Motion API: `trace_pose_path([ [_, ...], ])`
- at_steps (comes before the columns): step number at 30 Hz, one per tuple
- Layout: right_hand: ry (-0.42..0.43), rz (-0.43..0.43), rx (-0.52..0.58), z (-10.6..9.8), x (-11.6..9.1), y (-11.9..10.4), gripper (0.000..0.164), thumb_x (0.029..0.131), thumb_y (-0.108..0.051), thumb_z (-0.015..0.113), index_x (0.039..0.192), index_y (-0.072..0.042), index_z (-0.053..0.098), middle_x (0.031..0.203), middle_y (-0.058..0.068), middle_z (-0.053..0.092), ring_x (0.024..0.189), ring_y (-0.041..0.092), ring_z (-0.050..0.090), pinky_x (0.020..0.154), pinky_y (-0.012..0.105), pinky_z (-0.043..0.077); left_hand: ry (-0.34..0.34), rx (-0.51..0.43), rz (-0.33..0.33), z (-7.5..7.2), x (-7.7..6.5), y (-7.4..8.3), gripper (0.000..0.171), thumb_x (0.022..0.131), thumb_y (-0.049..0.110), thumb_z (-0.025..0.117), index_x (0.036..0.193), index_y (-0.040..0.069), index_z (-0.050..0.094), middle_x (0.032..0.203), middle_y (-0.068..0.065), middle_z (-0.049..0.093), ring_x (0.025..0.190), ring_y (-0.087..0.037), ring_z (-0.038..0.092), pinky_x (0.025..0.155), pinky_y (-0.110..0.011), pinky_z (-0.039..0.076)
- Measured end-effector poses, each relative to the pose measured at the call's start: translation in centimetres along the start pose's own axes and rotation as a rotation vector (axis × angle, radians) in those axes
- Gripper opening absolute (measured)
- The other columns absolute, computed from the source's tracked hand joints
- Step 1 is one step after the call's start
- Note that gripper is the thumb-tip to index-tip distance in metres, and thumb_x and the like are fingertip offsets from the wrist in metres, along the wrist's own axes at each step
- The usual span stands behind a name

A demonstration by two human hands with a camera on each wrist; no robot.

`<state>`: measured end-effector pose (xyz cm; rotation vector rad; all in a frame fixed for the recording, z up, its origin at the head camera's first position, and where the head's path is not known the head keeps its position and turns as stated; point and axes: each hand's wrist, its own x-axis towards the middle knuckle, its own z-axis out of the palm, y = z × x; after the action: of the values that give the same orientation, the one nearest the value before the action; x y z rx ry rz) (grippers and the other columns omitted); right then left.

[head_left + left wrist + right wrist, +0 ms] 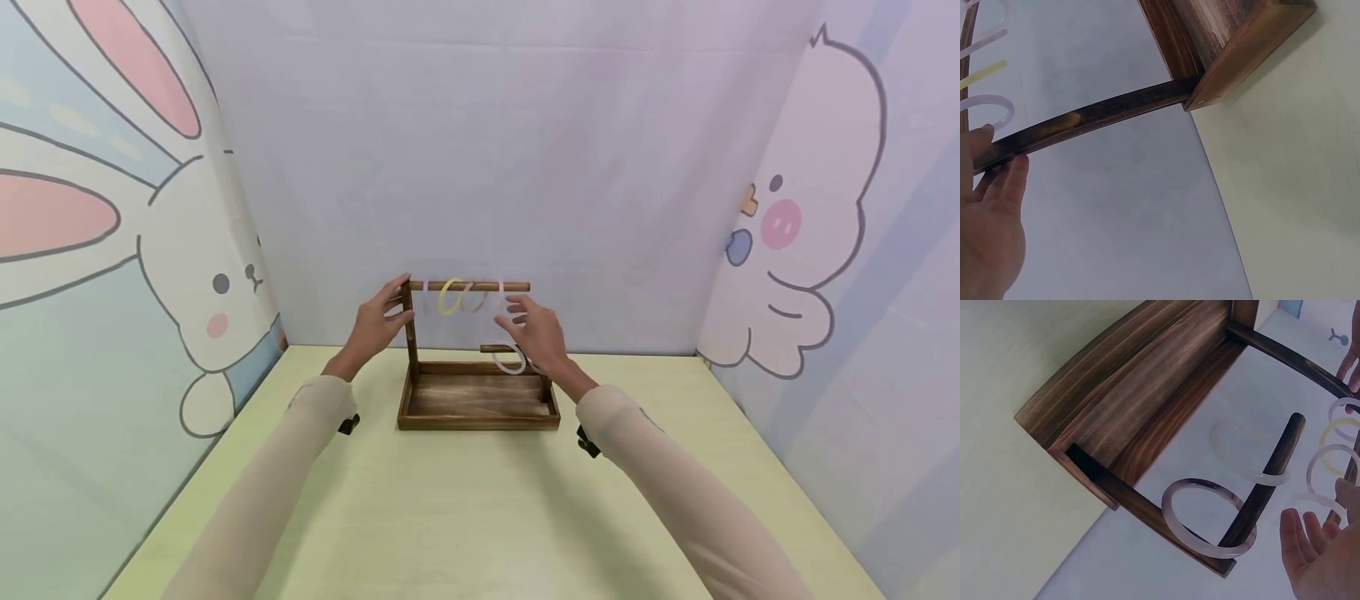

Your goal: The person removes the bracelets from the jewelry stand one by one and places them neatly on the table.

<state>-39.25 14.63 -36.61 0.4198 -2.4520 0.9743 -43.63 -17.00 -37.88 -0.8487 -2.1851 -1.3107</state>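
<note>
A dark wooden bangle stand with a tray base stands on the table. My left hand grips the top of its left post, thumb on one side and fingers on the other. Several bangles hang on the upper rod, among them a lavender bangle and a yellow bangle. My right hand is by the white bangle at that rod's right end, thumb and fingers apart. On the lower rod hang a translucent white bangle and a dark-patched bangle.
The pale yellow-green table extends around the stand. Behind it hangs a plain light curtain. Side panels carry a cartoon rabbit at left and a white cartoon figure at right.
</note>
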Motion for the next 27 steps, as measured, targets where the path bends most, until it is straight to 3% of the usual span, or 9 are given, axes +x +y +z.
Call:
trace_pose_path([
  [7,0.031,-0.005,0.005,0.5,0.6,-0.1,0.050,0.098,-0.034,0.076,0.139,-0.008,0.064,0.121,0.011,0.075,0.103,0.031,0.075,0.080,0.045,0.064,0.050,-0.001,0.026,0.3,0.3,-0.1,0.068,0.091,-0.023,0.064,0.153,-0.005,0.045,0.145,-0.036,0.051,0.126,-0.054,0.058,0.094,-0.061,0.056],
  [17,0.075,0.024,0.018,1.2,1.0,0.1,0.042,0.097,-0.032,0.077,0.132,-0.010,0.069,0.115,0.009,0.077,0.097,0.026,0.076,0.078,0.043,0.065,0.066,0.005,0.040,0.1,0.4,-0.4,0.067,0.089,-0.017,0.070,0.149,0.007,0.055,0.141,-0.026,0.060,0.120,-0.046,0.065,0.094,-0.054,0.060],
  [27,0.093,0.025,0.031,1.5,1.2,0.6,0.032,0.099,-0.032,0.074,0.123,-0.011,0.074,0.109,0.008,0.079,0.097,0.024,0.076,0.079,0.043,0.065,0.065,0.036,-0.010,-0.1,0.6,-0.5,0.066,0.090,-0.015,0.071,0.148,0.012,0.057,0.138,-0.025,0.063,0.115,-0.045,0.069,0.092,-0.056,0.060],
])
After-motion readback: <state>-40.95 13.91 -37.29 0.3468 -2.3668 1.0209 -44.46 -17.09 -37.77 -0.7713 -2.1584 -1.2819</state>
